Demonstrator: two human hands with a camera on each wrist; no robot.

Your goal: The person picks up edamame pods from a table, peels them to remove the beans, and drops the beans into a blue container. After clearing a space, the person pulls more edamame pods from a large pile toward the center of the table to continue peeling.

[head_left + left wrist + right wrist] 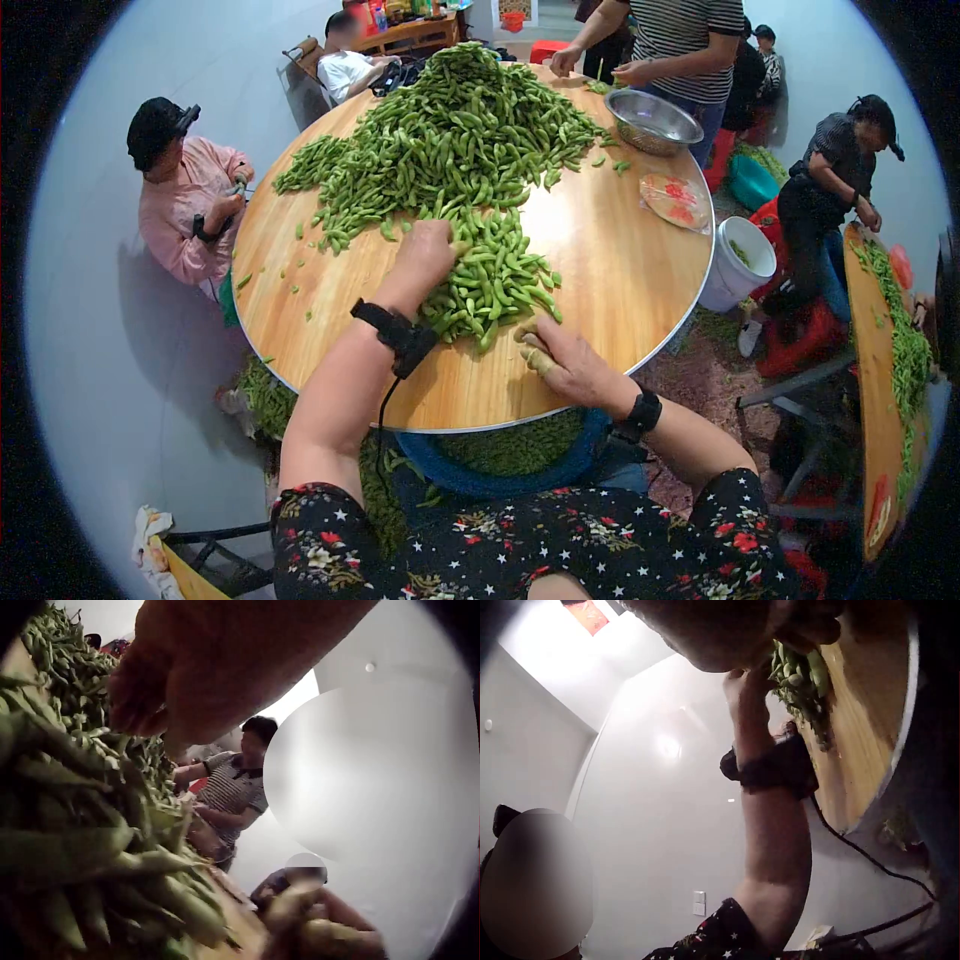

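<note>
Green bean pods lie in a tall heap on the round wooden table, with a smaller spread nearer the wearer. My left hand is at the left side of that spread, its fingers bent downward; whether they grip a pod is hidden. In the left wrist view the left hand hangs beside the pods. My right hand, with yellowish coverings on some fingers, is at the near end of the spread, fingers loosely bent and no pod visible in them.
A metal bowl and a flat plastic packet occupy the table's right side. Beyond its edge stands a white bucket. A blue basin is under the near edge. Several people are around, one in pink at left.
</note>
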